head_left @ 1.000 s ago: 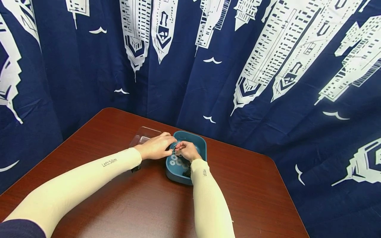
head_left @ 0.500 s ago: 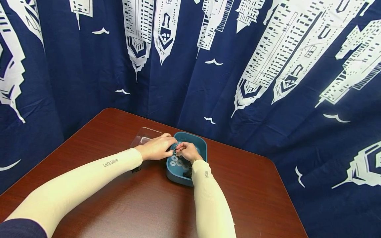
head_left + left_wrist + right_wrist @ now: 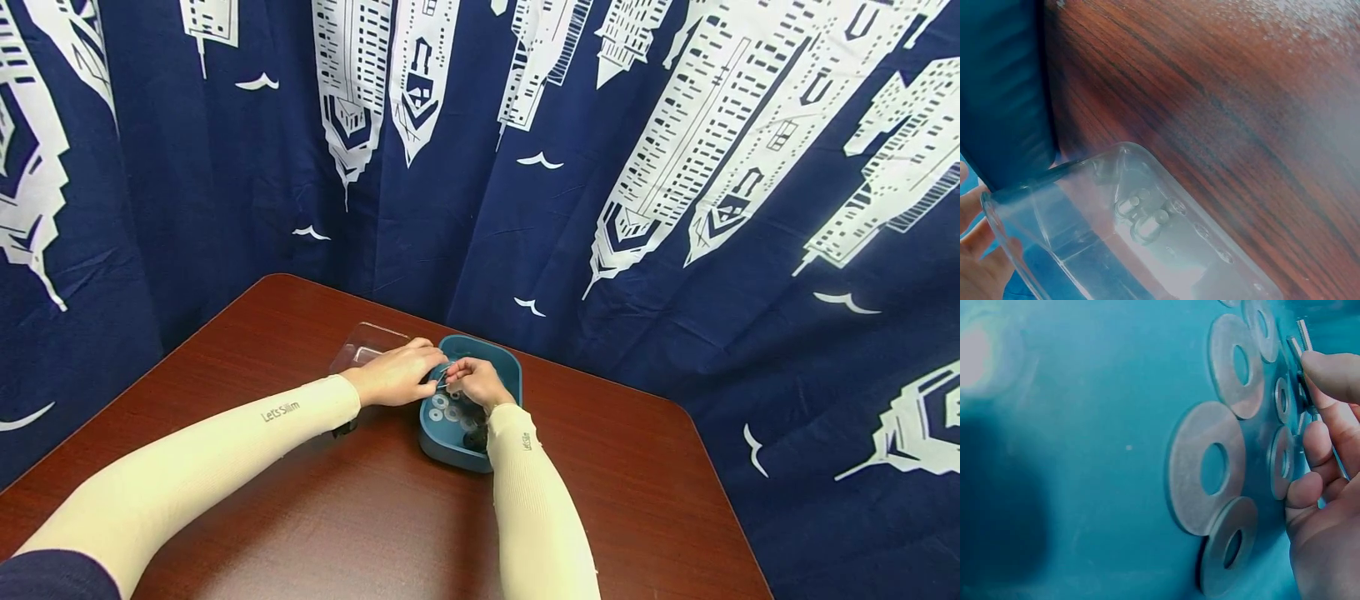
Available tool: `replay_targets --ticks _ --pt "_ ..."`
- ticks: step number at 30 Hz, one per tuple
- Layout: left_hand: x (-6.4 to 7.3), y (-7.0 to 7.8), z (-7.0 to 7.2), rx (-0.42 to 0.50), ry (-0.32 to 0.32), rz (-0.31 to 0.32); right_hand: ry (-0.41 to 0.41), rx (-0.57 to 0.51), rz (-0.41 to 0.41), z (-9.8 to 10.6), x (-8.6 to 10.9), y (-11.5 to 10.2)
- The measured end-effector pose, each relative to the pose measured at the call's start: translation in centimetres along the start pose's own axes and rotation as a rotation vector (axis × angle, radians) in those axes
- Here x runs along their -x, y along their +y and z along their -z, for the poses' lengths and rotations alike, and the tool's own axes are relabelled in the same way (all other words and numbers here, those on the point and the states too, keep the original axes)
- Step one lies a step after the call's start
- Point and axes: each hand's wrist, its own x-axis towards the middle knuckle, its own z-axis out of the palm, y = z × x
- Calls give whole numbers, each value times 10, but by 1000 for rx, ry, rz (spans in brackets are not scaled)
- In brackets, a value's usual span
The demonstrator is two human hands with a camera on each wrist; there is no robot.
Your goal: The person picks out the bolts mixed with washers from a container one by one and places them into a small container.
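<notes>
Far left, a clear plastic tray (image 3: 366, 337) lies on the reddish-brown wooden table (image 3: 637, 467); next, the left hand (image 3: 396, 372) reaches over the left wall of a blue, rounded bin (image 3: 450, 455), its grip I can't tell. Over the bin, slim silvery metal rods (image 3: 1305, 335) jut leftward toward it from the right hand (image 3: 477, 382), nearer, pinching them narrowly above flat grey metal washers (image 3: 1188, 475)! Since a second ago, the cream right sleeve (image 3: 536, 508) has edged rightward, baring more of a black lump (image 3: 476, 440).
</notes>
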Motion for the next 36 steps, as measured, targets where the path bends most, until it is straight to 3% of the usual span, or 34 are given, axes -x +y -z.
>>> replay_targets --ticks 10,36 --pt "1 2 1 -12 10 -14 8 -22 26 5 1 -5" --pt "3 3 3 -11 3 21 45 -76 107 27 4 -31"
